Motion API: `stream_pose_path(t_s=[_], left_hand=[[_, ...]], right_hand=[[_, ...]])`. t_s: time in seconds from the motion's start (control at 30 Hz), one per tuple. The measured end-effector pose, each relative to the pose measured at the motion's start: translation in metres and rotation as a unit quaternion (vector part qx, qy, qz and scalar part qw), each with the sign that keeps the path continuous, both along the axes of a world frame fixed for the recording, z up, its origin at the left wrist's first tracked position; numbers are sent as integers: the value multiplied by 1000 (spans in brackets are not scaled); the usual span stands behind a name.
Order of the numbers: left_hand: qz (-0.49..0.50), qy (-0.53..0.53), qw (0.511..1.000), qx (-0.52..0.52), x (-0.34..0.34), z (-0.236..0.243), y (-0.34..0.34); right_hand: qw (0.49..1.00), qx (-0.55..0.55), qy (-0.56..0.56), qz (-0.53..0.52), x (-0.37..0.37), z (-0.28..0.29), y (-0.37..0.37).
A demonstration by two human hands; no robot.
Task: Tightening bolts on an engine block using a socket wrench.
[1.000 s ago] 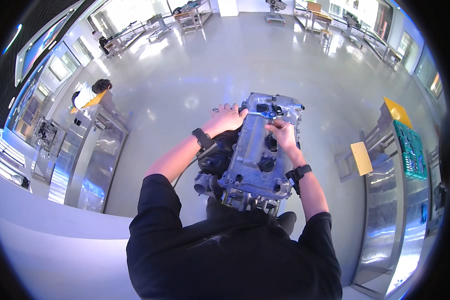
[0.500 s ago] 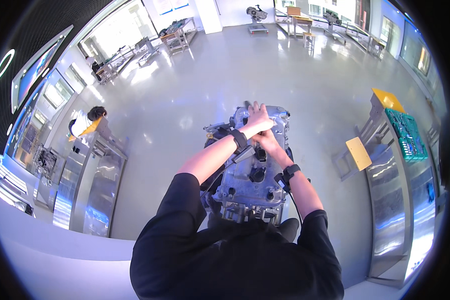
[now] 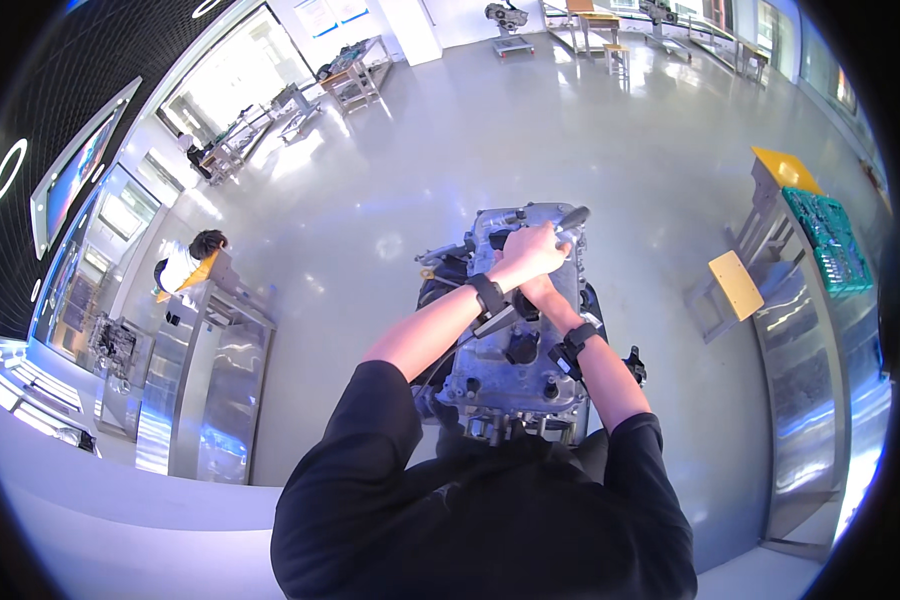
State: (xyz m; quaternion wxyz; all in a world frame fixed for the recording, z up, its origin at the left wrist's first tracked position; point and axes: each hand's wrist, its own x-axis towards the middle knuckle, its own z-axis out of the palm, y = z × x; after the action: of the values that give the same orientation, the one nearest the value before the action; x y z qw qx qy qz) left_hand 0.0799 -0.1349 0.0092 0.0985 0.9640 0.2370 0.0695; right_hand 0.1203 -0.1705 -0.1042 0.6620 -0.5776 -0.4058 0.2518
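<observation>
An engine (image 3: 515, 355) with a grey valve cover stands upright in front of me. Over the far part of its cover, my left hand (image 3: 533, 250) is closed around a wrench, whose thick grey handle (image 3: 574, 217) sticks out beyond the fingers to the far right. Just below and nearer to me, my right hand (image 3: 542, 289) is curled in under the left one. Its fingers are mostly covered, so what they grip is hidden. Black straps with small devices sit on both wrists. A black round cap (image 3: 521, 347) shows on the cover nearer to me.
At the right stand a metal workbench (image 3: 805, 400) with a teal tray of parts (image 3: 828, 240) and a wooden stool (image 3: 736, 285). On the left, another person (image 3: 185, 262) leans at a metal bench (image 3: 220, 400). Further engines on stands and benches line the far walls.
My left hand has gone from spread fingers to a closed grip. The wrench handle has swung from the far left to the far right. The view has shifted slightly.
</observation>
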Motion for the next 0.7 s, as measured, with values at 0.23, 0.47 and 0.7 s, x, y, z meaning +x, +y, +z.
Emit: stream_pose_path(t_s=[0.23, 0.47, 0.7], left_hand=[[3, -56, 985, -162, -14, 10, -8], [-94, -72, 974, -192, -28, 6, 7], [-199, -23, 967, -157, -34, 6, 11]], right_hand=[[999, 20, -30, 1, -1, -6, -4], [998, 30, -56, 18, -1, -12, -10], [996, 35, -81, 33, 3, -16, -20]])
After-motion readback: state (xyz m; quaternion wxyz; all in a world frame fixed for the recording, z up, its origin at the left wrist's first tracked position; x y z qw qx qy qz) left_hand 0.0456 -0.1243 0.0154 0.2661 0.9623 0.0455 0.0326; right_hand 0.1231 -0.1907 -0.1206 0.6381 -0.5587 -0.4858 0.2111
